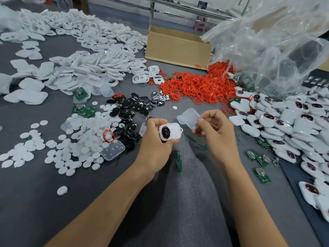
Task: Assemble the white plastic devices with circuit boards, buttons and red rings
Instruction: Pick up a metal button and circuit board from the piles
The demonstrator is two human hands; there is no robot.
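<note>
Holding: left hand (156, 138) grips white case (170, 131) by its edges, above the table (53, 211).
Right hand (216, 129): pinches clear cover (189, 118) at one corner, just beside the case.
Handling: both look light, stiff, slick; edge grips seem safest.

White device (170, 131) with black button, translucent cover (189, 117) beside

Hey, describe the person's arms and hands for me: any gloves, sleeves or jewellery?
Nothing worn is visible. The left hand and right hand are bare, with no gloves. The left forearm and right forearm are uncovered down to the picture's bottom edge, so no sleeve is in view. No watch, bracelet or ring shows.
</note>
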